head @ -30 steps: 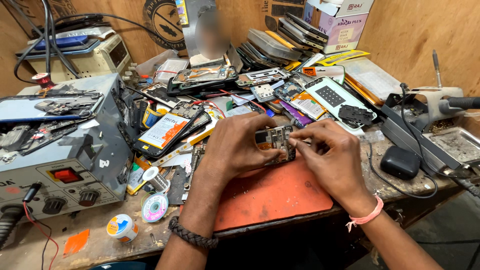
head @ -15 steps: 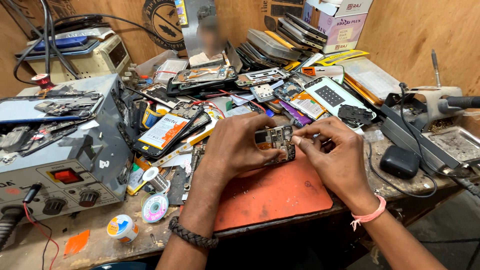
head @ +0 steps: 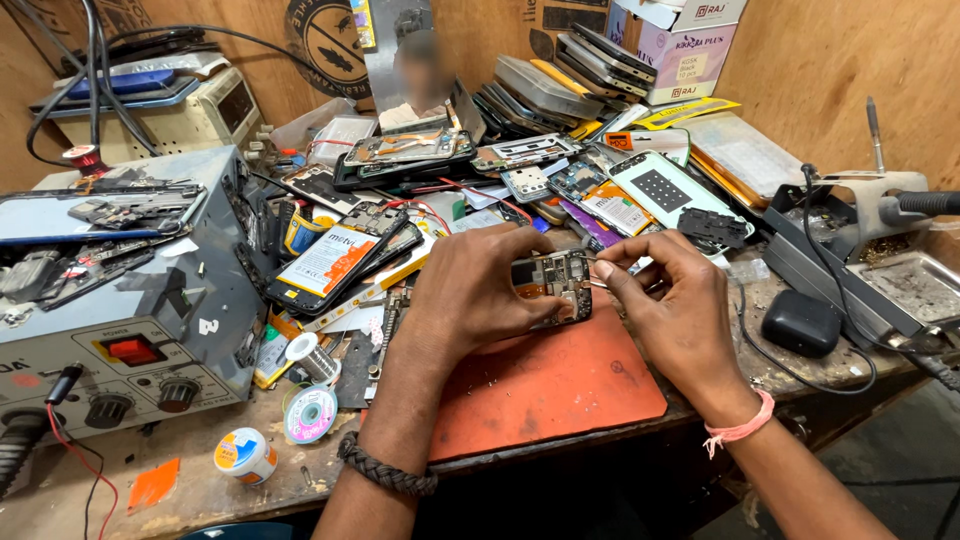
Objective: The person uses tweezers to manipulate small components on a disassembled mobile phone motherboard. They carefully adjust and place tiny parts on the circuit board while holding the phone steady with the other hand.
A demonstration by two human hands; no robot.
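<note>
My left hand [head: 470, 295] grips a small phone circuit board [head: 555, 282] and holds it upright above an orange work mat [head: 545, 385]. My right hand [head: 670, 310] is closed just right of the board, its fingertips pinching thin metal tweezers [head: 598, 284] whose tip touches the board's right edge. Most of the tweezers are hidden by the fingers. A braided band sits on the left wrist, a pink thread on the right.
A grey power supply [head: 130, 300] with knobs stands at left. Opened phones, boards and screens [head: 560, 170] pile up behind the mat. Solder reels [head: 310, 412] lie front left, a black pouch [head: 800, 322] and metal tray [head: 915, 285] at right.
Both hands stay over the mat with the board; the right fingertips have shifted slightly against the board's right edge. Nothing else has moved.
</note>
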